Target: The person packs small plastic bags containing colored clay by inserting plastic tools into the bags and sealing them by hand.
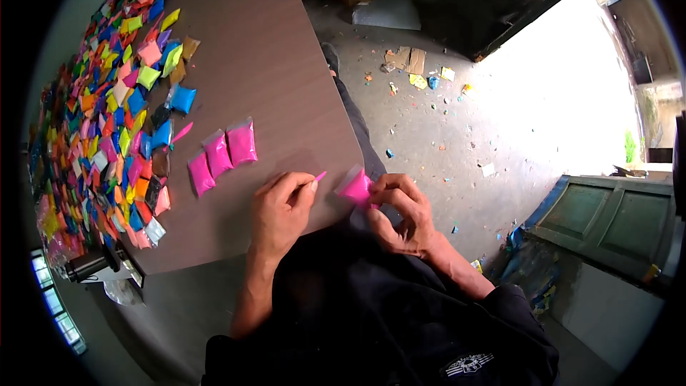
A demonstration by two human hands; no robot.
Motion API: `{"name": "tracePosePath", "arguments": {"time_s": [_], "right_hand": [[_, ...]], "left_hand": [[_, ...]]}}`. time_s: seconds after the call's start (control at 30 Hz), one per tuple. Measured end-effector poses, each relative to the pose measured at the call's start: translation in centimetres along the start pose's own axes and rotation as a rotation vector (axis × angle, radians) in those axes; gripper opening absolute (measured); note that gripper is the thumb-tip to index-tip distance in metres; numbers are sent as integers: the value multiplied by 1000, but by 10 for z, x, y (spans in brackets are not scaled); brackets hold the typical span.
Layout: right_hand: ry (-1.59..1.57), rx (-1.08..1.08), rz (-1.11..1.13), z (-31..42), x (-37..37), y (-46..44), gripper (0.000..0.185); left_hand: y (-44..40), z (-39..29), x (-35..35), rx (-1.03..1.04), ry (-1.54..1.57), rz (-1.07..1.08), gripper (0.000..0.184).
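Note:
My right hand pinches a small clear packet of bright pink filling at its lower right side, just past the table's near edge. Between the thumb and finger of my left hand is a thin pink piece, its tip pointing toward that packet. Most of this piece is hidden by the fingers. Three more pink packets lie side by side on the table, beyond my left hand. Close to them is a slim pink plastic stick.
A large heap of packets in many colours covers the left of the brown table. Blue packets lie at its edge. Scraps and cardboard litter the concrete floor. A green panelled door stands at right.

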State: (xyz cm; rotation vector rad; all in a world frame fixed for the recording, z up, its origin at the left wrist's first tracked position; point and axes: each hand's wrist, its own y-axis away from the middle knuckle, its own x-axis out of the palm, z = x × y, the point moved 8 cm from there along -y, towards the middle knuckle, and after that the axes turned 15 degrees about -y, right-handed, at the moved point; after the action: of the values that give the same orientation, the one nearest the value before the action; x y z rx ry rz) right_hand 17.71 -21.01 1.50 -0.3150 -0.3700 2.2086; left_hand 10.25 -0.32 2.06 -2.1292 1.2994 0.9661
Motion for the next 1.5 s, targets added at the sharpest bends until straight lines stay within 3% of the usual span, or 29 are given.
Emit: {"name": "tracePosePath", "arguments": {"time_s": [0.03, 0.1, 0.13, 0.3, 0.37, 0.47, 0.87, 1.07, 1.5], "right_hand": [[3, 0, 7, -1, 3, 1, 23], [39, 230, -77, -22, 4, 7, 21], [53, 223, -75, -22, 5, 4, 33], [28, 453, -179, -31, 0, 2, 49], [-147, 690, -129, -45, 2, 10, 48], [-311, 814, -148, -62, 3, 23, 47], [-424, 841, -239, -55, 7, 16, 21], [-570, 843, -283, -57, 11, 15, 18], [-572, 805, -296, -73, 14, 29, 14]], "left_hand": [[1, -4, 0, 25, -30, -2, 5], [4, -10, 3, 78, -44, -13, 6], [5, -15, 4, 135, -62, -19, 6], [11, -17, 6, 167, -69, -31, 6], [14, -18, 6, 191, -80, -51, 6], [16, -17, 9, 172, -67, -35, 7], [14, -35, 16, 295, -184, 19, 7], [13, -37, 17, 304, -197, 51, 7], [13, -40, 16, 307, -199, 77, 11]]}}
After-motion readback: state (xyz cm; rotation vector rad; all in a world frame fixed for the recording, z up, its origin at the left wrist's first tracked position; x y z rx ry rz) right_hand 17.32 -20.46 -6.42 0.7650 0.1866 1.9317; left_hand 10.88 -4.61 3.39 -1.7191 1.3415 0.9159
